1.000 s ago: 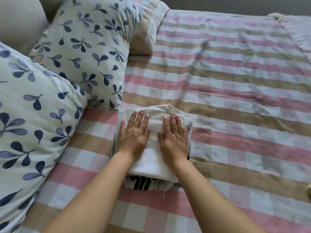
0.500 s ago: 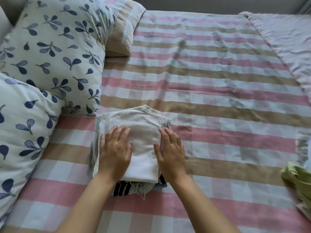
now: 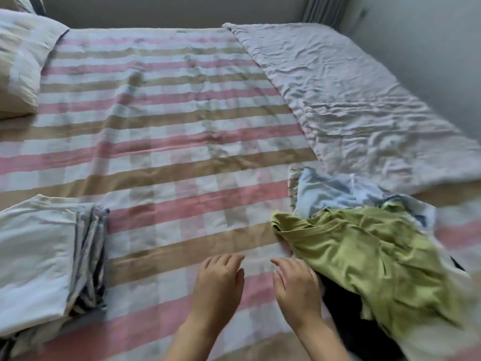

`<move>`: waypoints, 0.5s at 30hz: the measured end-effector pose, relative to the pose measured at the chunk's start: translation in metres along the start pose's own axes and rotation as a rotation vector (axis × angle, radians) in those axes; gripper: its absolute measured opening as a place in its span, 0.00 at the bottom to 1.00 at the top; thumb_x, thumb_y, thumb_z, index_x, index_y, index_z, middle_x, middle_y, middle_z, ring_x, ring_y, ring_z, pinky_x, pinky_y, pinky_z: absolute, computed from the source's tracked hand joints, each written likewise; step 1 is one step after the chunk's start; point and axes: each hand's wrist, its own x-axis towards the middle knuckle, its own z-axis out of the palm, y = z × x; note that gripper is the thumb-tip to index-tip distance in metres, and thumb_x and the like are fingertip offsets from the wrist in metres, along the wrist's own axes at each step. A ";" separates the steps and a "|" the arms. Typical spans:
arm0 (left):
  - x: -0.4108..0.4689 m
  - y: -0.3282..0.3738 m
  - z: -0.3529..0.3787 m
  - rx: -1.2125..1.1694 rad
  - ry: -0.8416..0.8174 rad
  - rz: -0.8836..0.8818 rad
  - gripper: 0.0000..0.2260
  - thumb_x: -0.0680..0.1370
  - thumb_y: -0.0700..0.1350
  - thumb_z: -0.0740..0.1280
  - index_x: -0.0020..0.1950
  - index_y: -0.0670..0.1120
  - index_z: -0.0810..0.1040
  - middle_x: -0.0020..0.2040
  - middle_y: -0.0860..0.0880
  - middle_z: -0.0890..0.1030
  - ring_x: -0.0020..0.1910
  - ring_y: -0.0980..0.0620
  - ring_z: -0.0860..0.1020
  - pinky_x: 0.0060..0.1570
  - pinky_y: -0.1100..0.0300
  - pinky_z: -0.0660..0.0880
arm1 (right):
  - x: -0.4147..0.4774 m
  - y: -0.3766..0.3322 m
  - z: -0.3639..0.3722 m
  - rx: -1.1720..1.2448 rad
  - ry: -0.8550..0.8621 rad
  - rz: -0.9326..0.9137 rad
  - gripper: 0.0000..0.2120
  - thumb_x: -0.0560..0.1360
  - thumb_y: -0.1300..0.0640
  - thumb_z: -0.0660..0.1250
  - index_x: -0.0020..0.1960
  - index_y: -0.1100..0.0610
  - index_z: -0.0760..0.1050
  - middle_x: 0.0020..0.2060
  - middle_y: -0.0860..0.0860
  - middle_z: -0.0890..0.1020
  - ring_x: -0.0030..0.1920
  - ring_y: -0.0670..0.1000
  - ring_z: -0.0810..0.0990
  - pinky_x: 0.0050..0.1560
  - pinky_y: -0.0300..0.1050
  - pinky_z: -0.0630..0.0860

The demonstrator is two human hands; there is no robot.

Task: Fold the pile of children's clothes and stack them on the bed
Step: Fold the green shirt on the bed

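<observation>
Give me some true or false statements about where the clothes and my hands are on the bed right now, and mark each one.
1. The folded stack lies to the left of the left hand. True.
2. The left hand grips the green garment. False: it is open over the checked bedcover, holding nothing.
3. The green garment partly covers a light blue garment. True.
4. The stack's top piece is black. False: it is white.
5. The right hand is nearer the green garment than the left hand is. True.
</observation>
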 end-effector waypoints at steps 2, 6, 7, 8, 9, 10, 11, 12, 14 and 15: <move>0.011 0.033 0.028 -0.044 -0.075 0.036 0.12 0.65 0.35 0.74 0.46 0.44 0.82 0.40 0.49 0.83 0.38 0.47 0.82 0.38 0.55 0.78 | 0.002 0.039 -0.019 -0.002 0.005 0.043 0.11 0.65 0.64 0.72 0.47 0.55 0.81 0.42 0.49 0.83 0.43 0.54 0.81 0.46 0.51 0.77; 0.037 0.089 0.088 -0.095 -0.160 0.072 0.13 0.76 0.42 0.63 0.59 0.48 0.77 0.55 0.51 0.80 0.54 0.49 0.77 0.51 0.59 0.71 | 0.010 0.114 -0.053 -0.031 0.093 0.098 0.13 0.64 0.65 0.73 0.49 0.57 0.81 0.45 0.52 0.83 0.46 0.57 0.80 0.49 0.51 0.77; 0.042 0.097 0.100 -0.128 -0.156 0.066 0.14 0.77 0.43 0.62 0.61 0.48 0.76 0.57 0.52 0.79 0.57 0.50 0.75 0.53 0.59 0.70 | 0.014 0.127 -0.057 -0.042 0.126 0.111 0.14 0.64 0.65 0.74 0.49 0.58 0.81 0.47 0.54 0.82 0.48 0.58 0.80 0.51 0.52 0.76; 0.047 0.108 0.114 -0.165 -0.159 0.058 0.14 0.77 0.43 0.61 0.62 0.48 0.75 0.57 0.52 0.78 0.58 0.50 0.75 0.53 0.59 0.69 | 0.018 0.143 -0.062 -0.055 0.152 0.136 0.15 0.65 0.65 0.74 0.51 0.58 0.81 0.50 0.55 0.82 0.52 0.59 0.79 0.54 0.53 0.75; 0.053 0.119 0.126 -0.202 -0.163 0.044 0.14 0.77 0.43 0.61 0.62 0.48 0.75 0.57 0.52 0.78 0.57 0.51 0.75 0.53 0.60 0.69 | 0.023 0.157 -0.064 -0.076 0.168 0.162 0.17 0.66 0.64 0.73 0.54 0.59 0.80 0.54 0.57 0.80 0.55 0.60 0.77 0.57 0.55 0.73; 0.057 0.130 0.137 -0.247 -0.166 0.020 0.13 0.77 0.43 0.62 0.61 0.48 0.75 0.56 0.52 0.78 0.56 0.52 0.75 0.52 0.62 0.70 | 0.028 0.170 -0.065 -0.106 0.174 0.185 0.19 0.68 0.62 0.72 0.58 0.59 0.78 0.59 0.58 0.78 0.60 0.61 0.75 0.61 0.56 0.71; 0.060 0.140 0.147 -0.310 -0.162 -0.014 0.13 0.77 0.43 0.62 0.61 0.48 0.76 0.55 0.53 0.78 0.54 0.54 0.76 0.51 0.65 0.69 | 0.033 0.181 -0.064 -0.136 0.157 0.215 0.21 0.70 0.59 0.70 0.63 0.59 0.75 0.64 0.58 0.74 0.64 0.60 0.71 0.64 0.56 0.67; 0.063 0.148 0.154 -0.381 -0.163 -0.058 0.12 0.77 0.43 0.63 0.60 0.47 0.76 0.54 0.53 0.78 0.51 0.56 0.76 0.50 0.68 0.69 | 0.038 0.189 -0.064 -0.162 0.123 0.251 0.24 0.73 0.55 0.67 0.67 0.58 0.70 0.68 0.57 0.70 0.68 0.58 0.67 0.67 0.56 0.62; 0.068 0.163 0.166 -0.522 -0.164 -0.177 0.11 0.76 0.41 0.65 0.59 0.46 0.77 0.52 0.53 0.79 0.47 0.58 0.76 0.49 0.69 0.71 | 0.047 0.202 -0.061 -0.177 0.090 0.330 0.26 0.76 0.49 0.62 0.71 0.55 0.64 0.70 0.54 0.66 0.69 0.55 0.63 0.68 0.53 0.58; 0.070 0.167 0.170 -0.591 -0.167 -0.251 0.11 0.76 0.41 0.65 0.58 0.45 0.77 0.52 0.52 0.79 0.46 0.58 0.76 0.51 0.67 0.72 | 0.050 0.206 -0.061 -0.174 0.095 0.360 0.25 0.76 0.47 0.61 0.71 0.53 0.64 0.68 0.53 0.68 0.67 0.55 0.65 0.66 0.53 0.60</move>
